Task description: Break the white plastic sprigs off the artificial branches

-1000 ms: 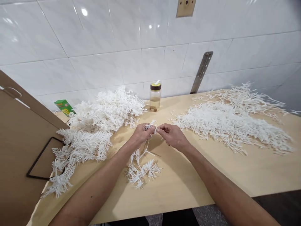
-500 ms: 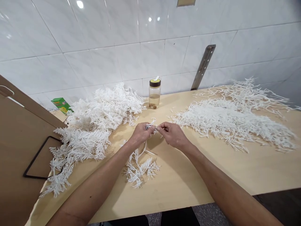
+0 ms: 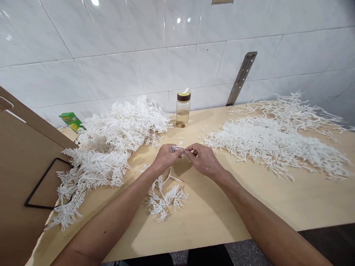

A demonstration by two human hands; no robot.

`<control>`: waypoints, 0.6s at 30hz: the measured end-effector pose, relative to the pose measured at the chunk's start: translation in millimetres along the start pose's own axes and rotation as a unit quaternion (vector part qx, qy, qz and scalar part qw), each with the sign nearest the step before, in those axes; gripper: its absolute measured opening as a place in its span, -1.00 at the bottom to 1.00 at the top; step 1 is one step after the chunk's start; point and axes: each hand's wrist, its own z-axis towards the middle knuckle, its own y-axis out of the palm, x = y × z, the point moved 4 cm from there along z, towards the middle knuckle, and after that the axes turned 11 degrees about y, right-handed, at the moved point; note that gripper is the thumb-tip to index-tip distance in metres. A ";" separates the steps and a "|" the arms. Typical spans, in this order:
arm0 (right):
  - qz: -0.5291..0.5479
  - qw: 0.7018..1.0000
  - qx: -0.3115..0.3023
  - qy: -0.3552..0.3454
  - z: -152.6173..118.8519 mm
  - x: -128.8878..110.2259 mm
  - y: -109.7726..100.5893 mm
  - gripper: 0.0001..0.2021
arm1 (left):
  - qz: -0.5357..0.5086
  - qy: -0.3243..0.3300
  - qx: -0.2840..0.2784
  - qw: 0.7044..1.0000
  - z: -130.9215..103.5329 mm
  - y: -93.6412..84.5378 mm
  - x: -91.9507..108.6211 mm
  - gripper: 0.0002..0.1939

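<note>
Near the middle of the table (image 3: pixel 210 218) my two hands meet fingertip to fingertip. My left hand (image 3: pixel 166 156) is closed around part of a white branched plastic sprig (image 3: pixel 174 199), whose feathery ends lie on the wood below the wrist. Between its fingers is also a small patterned dark-and-white bit that I cannot make out. Thumb and forefinger of my right hand (image 3: pixel 203 159) pinch at the same spot, on a tiny piece of the sprig mostly hidden by the fingertips.
A big heap of white sprigs (image 3: pixel 122 129) lies left, beside a cardboard box (image 3: pixel 24 147) and green carton (image 3: pixel 71 121). Another pile (image 3: pixel 271 138) spreads right, thin bare stems (image 3: pixel 302 111) behind it. A lidded bottle (image 3: pixel 183 111) stands near the tiled wall with a metal bracket (image 3: pixel 242 79).
Both hands keep almost the same place and pinch, with only slight finger movement. The view has shifted a little.
</note>
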 end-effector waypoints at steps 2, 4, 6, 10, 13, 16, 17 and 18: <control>-0.004 1.000 0.014 -0.012 -0.6 -0.4 0.1 -0.87 | -0.018 -0.016 -0.006 1.000 -0.5 0.6 0.9 -0.71; -0.012 0.999 0.025 -0.030 -2.3 -2.0 1.2 -0.89 | -0.014 -0.017 -0.011 1.000 -0.6 0.7 2.1 -0.72; -0.032 0.998 0.029 -0.040 -4.0 -3.6 3.6 -0.90 | 0.014 -0.006 -0.016 1.000 -0.5 0.4 3.6 -0.73; -0.087 0.996 0.025 -0.018 -4.2 -3.5 8.0 -0.88 | 0.097 0.039 -0.024 0.994 0.3 0.9 7.1 -0.73; -0.078 0.996 0.028 0.017 -2.6 -2.6 7.2 -0.89 | 0.108 0.049 -0.027 0.993 1.3 2.9 5.6 -0.71; -0.029 0.997 0.003 0.073 -0.4 0.5 7.5 -0.89 | 0.057 0.029 -0.033 0.997 1.4 5.3 0.5 -0.72; -0.016 0.996 -0.007 0.083 0.8 2.0 7.7 -0.88 | 0.029 0.021 -0.035 0.999 1.0 5.7 -0.5 -0.71; -0.012 0.996 -0.007 0.088 2.5 4.1 6.8 -0.87 | -0.003 0.015 -0.038 0.999 0.4 5.7 -0.6 -0.69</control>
